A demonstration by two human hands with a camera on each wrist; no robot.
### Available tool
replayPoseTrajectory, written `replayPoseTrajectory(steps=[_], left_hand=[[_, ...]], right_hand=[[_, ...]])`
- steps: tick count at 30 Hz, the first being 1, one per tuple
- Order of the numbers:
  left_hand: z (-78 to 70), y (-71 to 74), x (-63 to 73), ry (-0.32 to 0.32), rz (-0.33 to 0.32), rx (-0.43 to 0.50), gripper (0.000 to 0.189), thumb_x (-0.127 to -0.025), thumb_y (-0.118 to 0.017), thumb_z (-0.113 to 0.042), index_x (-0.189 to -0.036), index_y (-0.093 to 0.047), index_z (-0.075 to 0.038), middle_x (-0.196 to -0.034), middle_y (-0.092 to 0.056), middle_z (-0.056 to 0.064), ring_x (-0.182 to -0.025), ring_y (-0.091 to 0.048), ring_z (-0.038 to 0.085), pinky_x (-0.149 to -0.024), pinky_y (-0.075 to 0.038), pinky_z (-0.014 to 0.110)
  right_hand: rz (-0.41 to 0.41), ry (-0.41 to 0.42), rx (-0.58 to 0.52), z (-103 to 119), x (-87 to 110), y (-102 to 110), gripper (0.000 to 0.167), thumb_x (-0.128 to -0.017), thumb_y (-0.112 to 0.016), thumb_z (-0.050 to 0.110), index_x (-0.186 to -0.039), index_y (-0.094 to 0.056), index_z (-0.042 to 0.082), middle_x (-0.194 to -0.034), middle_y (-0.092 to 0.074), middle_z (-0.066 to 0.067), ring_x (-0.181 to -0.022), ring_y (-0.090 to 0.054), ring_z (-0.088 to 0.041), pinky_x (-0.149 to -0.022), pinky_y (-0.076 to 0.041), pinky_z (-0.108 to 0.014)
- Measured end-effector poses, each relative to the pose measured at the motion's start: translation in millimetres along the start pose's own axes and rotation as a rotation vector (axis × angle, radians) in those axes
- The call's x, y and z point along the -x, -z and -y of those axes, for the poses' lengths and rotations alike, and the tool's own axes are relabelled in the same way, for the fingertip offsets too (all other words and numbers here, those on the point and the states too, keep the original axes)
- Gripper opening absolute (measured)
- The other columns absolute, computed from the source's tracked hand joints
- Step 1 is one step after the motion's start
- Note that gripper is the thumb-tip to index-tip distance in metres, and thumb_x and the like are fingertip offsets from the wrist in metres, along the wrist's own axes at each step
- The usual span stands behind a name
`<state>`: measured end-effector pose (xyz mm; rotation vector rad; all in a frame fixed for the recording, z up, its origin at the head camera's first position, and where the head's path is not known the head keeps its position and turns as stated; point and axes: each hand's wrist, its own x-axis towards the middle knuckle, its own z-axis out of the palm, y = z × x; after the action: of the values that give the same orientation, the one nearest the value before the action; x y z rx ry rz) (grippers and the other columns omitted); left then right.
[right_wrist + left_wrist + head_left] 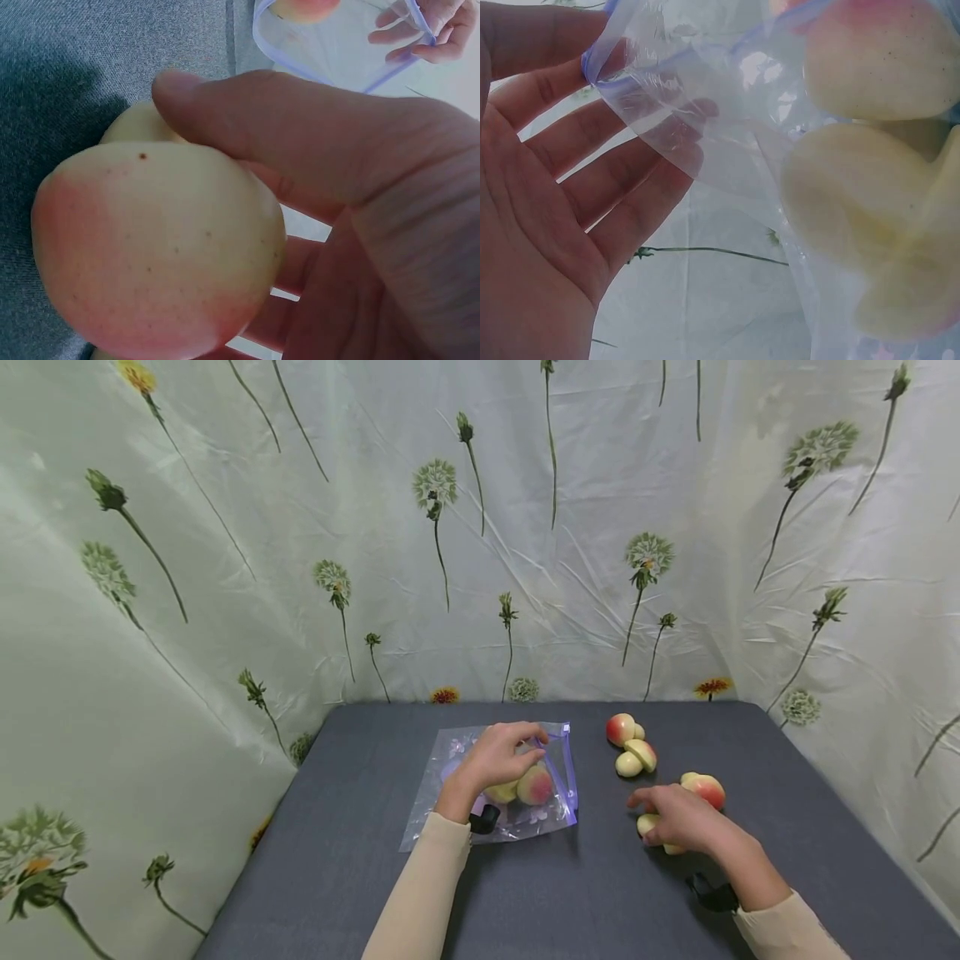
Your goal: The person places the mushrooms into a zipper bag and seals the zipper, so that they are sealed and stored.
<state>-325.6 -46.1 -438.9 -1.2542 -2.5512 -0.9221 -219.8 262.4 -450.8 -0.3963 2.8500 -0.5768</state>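
- Your right hand (pixel 682 818), the nearer one, curves over the red-yellow fruit (pixel 157 247), thumb just above it; you can't tell whether it grips
- From that hand, the clear bag (pixel 525 827) lies left, its purple rim (pixel 572 777) facing you across the counter (pixel 600 885)
- Your left hand (pixel 502 756) pinches the bag's rim, partly covering the bagged fruit (pixel 535 785)
- More fruit (pixel 628 764) sits beyond your right hand, to its left
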Motion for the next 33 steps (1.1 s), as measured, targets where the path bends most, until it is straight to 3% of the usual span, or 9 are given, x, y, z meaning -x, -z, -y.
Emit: replayPoseTrajectory(steps=[4,10,18,26,33], left_hand=[[-0.8,0.1,0.4,-0.003,-0.003,-0.004,0.016,-0.1,-0.062,-0.025,-0.114,-0.071,-0.022,-0.113,-0.07,-0.007,-0.105,-0.066,0.019,-0.084,-0.052,0.031],[-1.6,-0.5,0.6,-0.061,-0.014,-0.038,0.013,-0.1,-0.065,-0.022,-0.11,-0.072,-0.02,-0.109,-0.071,-0.009,-0.101,-0.067,0.013,-0.085,-0.052,0.027],[-2.6,-2.4,1.6,-0.094,-0.045,-0.094,0.01,-0.098,-0.068,-0.017,-0.106,-0.073,-0.02,-0.106,-0.071,-0.009,-0.096,-0.066,0.007,-0.083,-0.052,0.026],[-3.3,-6.6,2.1,-0.121,-0.063,-0.15,0.01,-0.098,-0.067,-0.016,-0.105,-0.072,-0.02,-0.103,-0.072,-0.009,-0.089,-0.065,0.005,-0.078,-0.052,0.025],[-3.9,-6.6,1.8,-0.131,-0.072,-0.161,0.01,-0.097,-0.067,-0.014,-0.104,-0.073,-0.02,-0.102,-0.072,-0.01,-0.087,-0.065,0.005,-0.077,-0.052,0.026]], right_hand=[[-0.023,0.027,0.004,-1.1,1.4,-1.7,0.042,-0.071,-0.087,0.005,-0.109,-0.072,0.009,-0.088,-0.064,0.001,-0.077,-0.055,-0.017,-0.07,-0.05,-0.041],[-0.055,0.079,0.014,-2.9,4.8,-3.8,0.04,-0.068,-0.086,0.003,-0.106,-0.072,0.009,-0.08,-0.061,0.005,-0.071,-0.052,-0.015,-0.066,-0.047,-0.037],[-0.065,0.076,0.016,-0.6,4.0,-1.0,0.036,-0.074,-0.085,0.006,-0.108,-0.073,0.01,-0.072,-0.052,0.007,-0.064,-0.045,-0.013,-0.058,-0.037,-0.031],[-0.159,0.129,-0.007,3.9,3.2,4.7,0.035,-0.074,-0.077,0.006,-0.109,-0.073,0.009,-0.062,-0.046,0.009,-0.057,-0.037,-0.009,-0.054,-0.031,-0.027],[-0.216,0.163,-0.024,3.6,6.5,5.8,0.035,-0.073,-0.076,0.002,-0.107,-0.074,0.008,-0.07,-0.052,0.009,-0.062,-0.039,-0.009,-0.057,-0.033,-0.028]])
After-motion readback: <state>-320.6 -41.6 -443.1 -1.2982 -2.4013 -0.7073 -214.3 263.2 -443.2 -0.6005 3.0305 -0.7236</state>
